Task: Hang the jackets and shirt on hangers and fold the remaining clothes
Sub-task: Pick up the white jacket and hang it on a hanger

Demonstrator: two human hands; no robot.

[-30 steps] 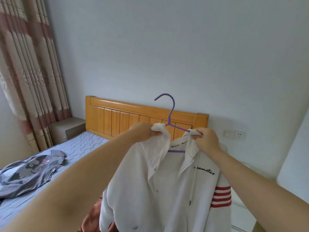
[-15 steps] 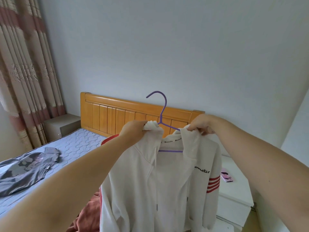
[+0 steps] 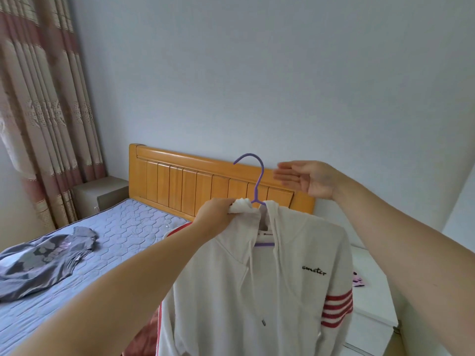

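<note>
A white hooded jacket (image 3: 290, 286) with red sleeve stripes and black chest lettering hangs on a purple hanger (image 3: 257, 183), held up in front of me over the bed. My left hand (image 3: 218, 214) grips a bunch of the white collar fabric beside the hanger's neck. My right hand (image 3: 305, 177) is off the jacket, fingers straight, palm up, just right of the hanger's hook. A grey patterned garment (image 3: 43, 258) lies crumpled on the mattress at the left. Some red cloth (image 3: 144, 337) shows behind my left forearm, mostly hidden.
The bed (image 3: 123, 232) has a lilac quilted mattress and a wooden headboard (image 3: 190, 186). A grey nightstand (image 3: 100, 194) and curtains (image 3: 43, 104) stand at the left. A white bedside cabinet (image 3: 372, 299) at the right carries a small pink item (image 3: 357, 281).
My right hand has let go of the jacket's collar and lifted up beside the hook, opening flat. The left hand keeps its grip; the jacket's right shoulder now sits on the hanger.
</note>
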